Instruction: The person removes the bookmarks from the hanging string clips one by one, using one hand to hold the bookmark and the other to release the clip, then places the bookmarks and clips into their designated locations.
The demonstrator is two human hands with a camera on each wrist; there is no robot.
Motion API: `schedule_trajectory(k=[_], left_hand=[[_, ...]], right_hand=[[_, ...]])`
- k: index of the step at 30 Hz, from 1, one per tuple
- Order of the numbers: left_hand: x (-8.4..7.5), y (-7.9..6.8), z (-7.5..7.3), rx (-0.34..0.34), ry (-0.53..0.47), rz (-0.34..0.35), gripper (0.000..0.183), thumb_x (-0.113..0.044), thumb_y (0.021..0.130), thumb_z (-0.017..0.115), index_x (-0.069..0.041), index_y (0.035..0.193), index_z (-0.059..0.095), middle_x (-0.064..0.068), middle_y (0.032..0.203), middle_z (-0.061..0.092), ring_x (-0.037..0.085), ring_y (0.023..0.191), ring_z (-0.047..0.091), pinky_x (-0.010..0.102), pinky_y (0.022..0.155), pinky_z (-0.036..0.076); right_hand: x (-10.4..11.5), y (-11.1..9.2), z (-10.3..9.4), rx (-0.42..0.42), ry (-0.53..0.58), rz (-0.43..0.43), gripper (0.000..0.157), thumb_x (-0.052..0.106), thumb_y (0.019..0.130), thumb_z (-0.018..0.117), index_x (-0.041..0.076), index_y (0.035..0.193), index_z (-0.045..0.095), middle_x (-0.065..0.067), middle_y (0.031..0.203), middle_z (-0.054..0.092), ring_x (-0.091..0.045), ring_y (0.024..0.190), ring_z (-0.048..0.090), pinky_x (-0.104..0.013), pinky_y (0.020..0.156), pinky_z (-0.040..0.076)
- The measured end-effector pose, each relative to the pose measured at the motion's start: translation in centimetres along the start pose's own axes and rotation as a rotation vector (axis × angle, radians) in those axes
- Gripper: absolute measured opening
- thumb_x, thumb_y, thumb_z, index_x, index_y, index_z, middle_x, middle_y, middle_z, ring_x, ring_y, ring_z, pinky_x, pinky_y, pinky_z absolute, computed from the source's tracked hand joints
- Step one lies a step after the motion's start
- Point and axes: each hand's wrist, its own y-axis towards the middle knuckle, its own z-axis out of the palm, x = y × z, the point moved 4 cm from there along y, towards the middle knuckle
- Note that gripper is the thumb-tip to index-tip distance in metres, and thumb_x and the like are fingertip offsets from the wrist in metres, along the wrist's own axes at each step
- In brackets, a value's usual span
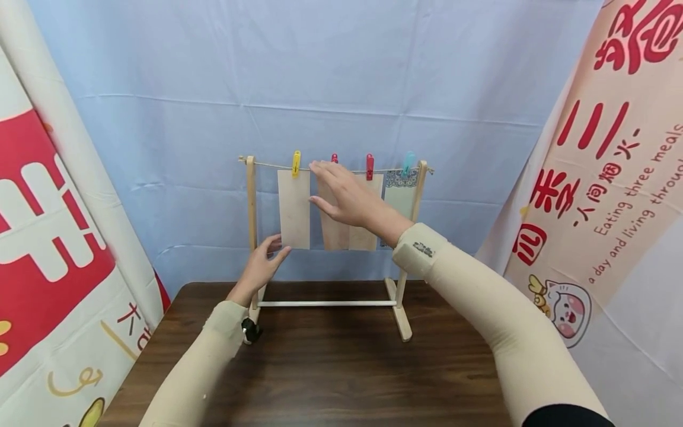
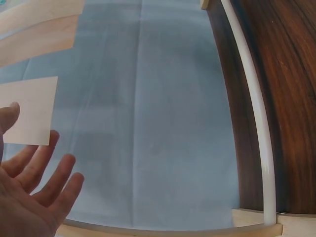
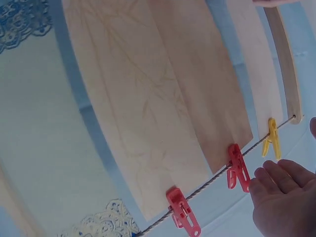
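A pale blank paper strip [image 1: 294,216] hangs from a cord [image 1: 271,165] by a yellow clothespin [image 1: 296,164]. My left hand [image 1: 261,267] is at its lower left corner, thumb [image 2: 11,114] in front of the strip and the other fingers spread loosely around its edge. Raised before the cord, my right hand [image 1: 349,198] has its fingers extended, between the yellow clothespin and a red clothespin [image 3: 238,168]. In the head view it hides part of a tan strip [image 1: 333,228]. Beside that hangs another strip [image 3: 133,98] with faint plant marks, under a second red clothespin [image 1: 370,167].
The cord spans a wooden stand [image 1: 252,207] with a white crossbar [image 1: 325,303], on a dark wooden table [image 1: 341,367]. A blue clothespin [image 1: 408,162] holds a blue-patterned sheet [image 1: 400,201] at the right post. Blue cloth [image 1: 320,71] hangs behind; printed banners flank the table.
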Motion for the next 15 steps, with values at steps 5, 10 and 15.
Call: schedule_trajectory(k=[5,10,15], left_hand=[[0.2,-0.1,0.2,-0.024,0.0,0.002,0.06,-0.036,0.11,0.064,-0.001,0.156,0.049,0.026,0.143,0.063,0.042,0.135,0.06,0.055,0.116,0.046],[0.3,0.0,0.4,-0.079,-0.016,0.031,0.049,-0.027,0.11,0.066,0.004,0.146,0.056,0.029,0.134,0.066,0.043,0.126,0.064,0.055,0.111,0.05],[0.1,-0.2,0.2,-0.123,-0.018,0.048,0.039,-0.02,0.107,0.07,0.005,0.137,0.062,0.027,0.124,0.07,0.041,0.114,0.068,0.055,0.105,0.053]], right_hand=[[-0.1,0.9,0.1,-0.008,0.012,0.016,0.071,0.035,0.108,0.067,-0.001,0.163,0.04,-0.018,0.167,0.043,-0.032,0.157,0.039,-0.043,0.13,0.027],[0.0,1.9,-0.2,-0.012,-0.019,0.018,0.07,0.035,0.109,0.066,-0.002,0.163,0.04,-0.019,0.166,0.045,-0.033,0.156,0.04,-0.042,0.13,0.028],[-0.1,2.9,-0.5,-0.004,-0.047,0.045,0.07,0.037,0.109,0.065,0.001,0.164,0.04,-0.017,0.166,0.045,-0.032,0.157,0.039,-0.039,0.131,0.023]])
